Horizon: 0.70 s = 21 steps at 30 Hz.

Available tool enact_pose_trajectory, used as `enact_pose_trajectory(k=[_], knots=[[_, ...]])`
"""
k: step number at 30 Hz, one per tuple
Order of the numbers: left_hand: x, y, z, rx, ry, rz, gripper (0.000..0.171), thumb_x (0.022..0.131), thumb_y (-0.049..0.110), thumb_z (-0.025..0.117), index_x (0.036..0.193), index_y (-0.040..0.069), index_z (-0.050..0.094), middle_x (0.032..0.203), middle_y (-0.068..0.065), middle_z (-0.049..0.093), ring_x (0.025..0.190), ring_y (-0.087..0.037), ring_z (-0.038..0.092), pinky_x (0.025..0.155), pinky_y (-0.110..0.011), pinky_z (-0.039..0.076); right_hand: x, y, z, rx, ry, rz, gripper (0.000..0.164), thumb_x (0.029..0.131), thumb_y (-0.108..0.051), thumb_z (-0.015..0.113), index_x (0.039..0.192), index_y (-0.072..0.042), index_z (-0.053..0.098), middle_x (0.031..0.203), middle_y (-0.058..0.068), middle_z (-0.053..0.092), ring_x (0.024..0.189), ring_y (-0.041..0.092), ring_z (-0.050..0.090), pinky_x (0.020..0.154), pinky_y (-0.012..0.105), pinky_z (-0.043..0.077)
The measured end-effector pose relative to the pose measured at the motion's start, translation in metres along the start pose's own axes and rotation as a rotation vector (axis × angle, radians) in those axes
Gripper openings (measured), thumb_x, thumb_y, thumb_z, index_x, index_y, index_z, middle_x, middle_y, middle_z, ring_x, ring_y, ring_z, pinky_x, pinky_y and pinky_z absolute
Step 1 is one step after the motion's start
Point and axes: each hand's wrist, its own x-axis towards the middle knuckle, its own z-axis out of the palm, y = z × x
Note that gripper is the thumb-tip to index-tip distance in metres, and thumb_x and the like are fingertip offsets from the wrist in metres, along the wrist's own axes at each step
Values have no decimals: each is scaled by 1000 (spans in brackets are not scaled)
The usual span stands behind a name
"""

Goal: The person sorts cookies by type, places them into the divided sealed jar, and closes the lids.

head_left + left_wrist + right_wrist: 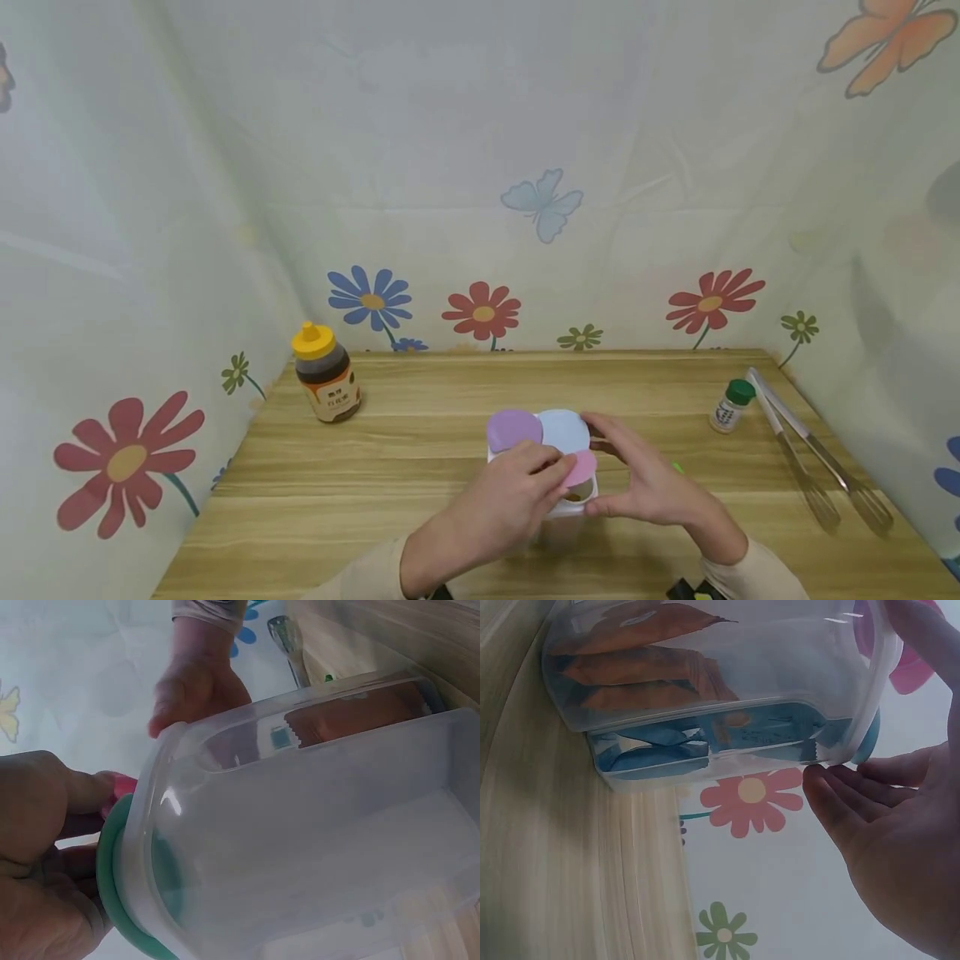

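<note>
A clear plastic storage box (315,832) with several compartments stands upright on the table. Its round lids are purple (513,431), light blue (564,432), pink (581,468) and green (111,881); the left hand hides the green one in the head view. My left hand (513,492) pinches the pink lid, which is tilted up over a partly uncovered opening. With thumb and fingers spread, my right hand (648,479) grips the box's top rim on the right side. Brown packets (630,664) and blue packets (757,735) show through the walls.
A dark syrup jar (330,383) with a yellow cap stands at the back left. At the right are a small green-capped shaker (731,407) and metal tongs (810,454). A flower-printed curtain (450,250) borders the wooden table (420,392).
</note>
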Motion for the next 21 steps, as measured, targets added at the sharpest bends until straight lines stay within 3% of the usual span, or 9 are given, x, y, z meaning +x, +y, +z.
enact_pose_trajectory(k=[5,12,17,21], knots=[[1,4,-3,88,-56,21,33,97,31,58,122,12,68,110,1,66,93,-11,58,83,-22,48,-1,4,1,45,-41,18,108,71,-28,87,153,-8,20,150,16,36,133,26,43,102,43,45],[3,8,-5,140,-118,50,34,99,33,54,121,12,67,109,1,65,93,-12,55,83,-21,45,1,4,2,69,-69,37,117,67,-22,90,155,-10,13,152,17,33,136,27,40,106,35,41],[5,10,-4,190,-141,69,35,97,37,56,119,13,68,103,3,64,92,-11,52,84,-21,42,2,5,2,85,-93,56,122,67,-26,90,156,-11,7,154,20,29,139,33,37,108,32,39],[5,9,-3,214,-148,81,36,96,38,57,119,14,69,102,3,64,93,-11,51,85,-21,41,3,6,3,97,-106,49,125,66,-23,90,156,-10,5,155,22,25,140,30,35,109,31,37]])
